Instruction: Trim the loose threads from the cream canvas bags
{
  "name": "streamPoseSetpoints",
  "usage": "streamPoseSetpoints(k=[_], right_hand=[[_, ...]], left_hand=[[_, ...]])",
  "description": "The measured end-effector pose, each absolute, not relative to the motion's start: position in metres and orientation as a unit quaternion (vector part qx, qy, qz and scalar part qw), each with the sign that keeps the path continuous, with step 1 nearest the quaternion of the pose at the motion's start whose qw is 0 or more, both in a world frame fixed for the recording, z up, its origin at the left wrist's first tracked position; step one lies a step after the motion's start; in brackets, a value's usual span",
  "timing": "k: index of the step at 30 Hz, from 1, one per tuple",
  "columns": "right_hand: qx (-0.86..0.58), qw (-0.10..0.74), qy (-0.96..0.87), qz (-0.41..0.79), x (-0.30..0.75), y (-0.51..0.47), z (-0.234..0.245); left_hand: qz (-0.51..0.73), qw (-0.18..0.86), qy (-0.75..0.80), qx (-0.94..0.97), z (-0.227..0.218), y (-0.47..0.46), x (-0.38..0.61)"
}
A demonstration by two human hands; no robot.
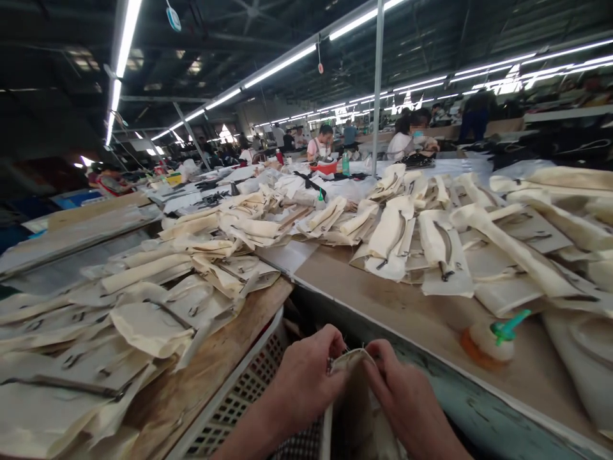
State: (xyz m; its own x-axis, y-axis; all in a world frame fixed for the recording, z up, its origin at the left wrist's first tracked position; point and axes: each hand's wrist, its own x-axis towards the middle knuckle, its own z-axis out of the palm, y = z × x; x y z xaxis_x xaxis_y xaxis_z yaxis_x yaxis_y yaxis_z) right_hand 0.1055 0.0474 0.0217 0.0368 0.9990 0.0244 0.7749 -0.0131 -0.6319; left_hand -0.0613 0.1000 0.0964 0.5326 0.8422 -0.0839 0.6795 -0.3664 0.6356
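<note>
Cream pieces [390, 237] crowd brown worktables [330, 276] beneath long tube lights [281, 66].

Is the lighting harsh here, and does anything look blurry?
Head view: ceiling tubes glare white against the dark roof; head view again: distant people look soft, the green-tipped bottle slightly smeared; same head view: the held piece falls into shadow below the fingers.

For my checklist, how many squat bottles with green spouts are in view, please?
2 visible: one bottle right of the right hand; another bottle farther back, mid-picture. More may be hidden.
</note>
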Motion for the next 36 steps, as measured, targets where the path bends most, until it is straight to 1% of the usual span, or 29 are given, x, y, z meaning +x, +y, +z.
streamPoseSetpoints(k=[4,9,14,22,27,31,36], right_hand=[[-0.675,0.308,-0.645,0.182,0.098,0.046,0.012],[-0.646,0.361,-0.657,0.146,0.087,0.047,0.01],[-0.633,0.365,-0.667,0.147,0.077,0.048,0.016],[-0.617,0.358,-0.688,0.13,0.053,0.054,0.024],[-0.592,0.359,-0.705,0.156,0.042,0.06,0.021],[-0.571,0.367,-0.711,0.183,0.039,0.066,0.015],[-0.565,0.369,-0.711,0.197,0.041,0.068,0.014]], left_hand=[[0.103,0.234,0.469,0.845,0.099,0.096,-0.058],[0.088,0.168,0.469,0.863,0.092,0.093,-0.063],[0.122,0.129,0.456,0.872,0.085,0.092,-0.081],[0.232,0.062,0.422,0.874,0.075,0.088,-0.11],[0.248,0.011,0.44,0.863,0.072,0.083,-0.116],[0.259,0.009,0.459,0.85,0.072,0.084,-0.116],[0.263,0.053,0.46,0.847,0.071,0.089,-0.117]])
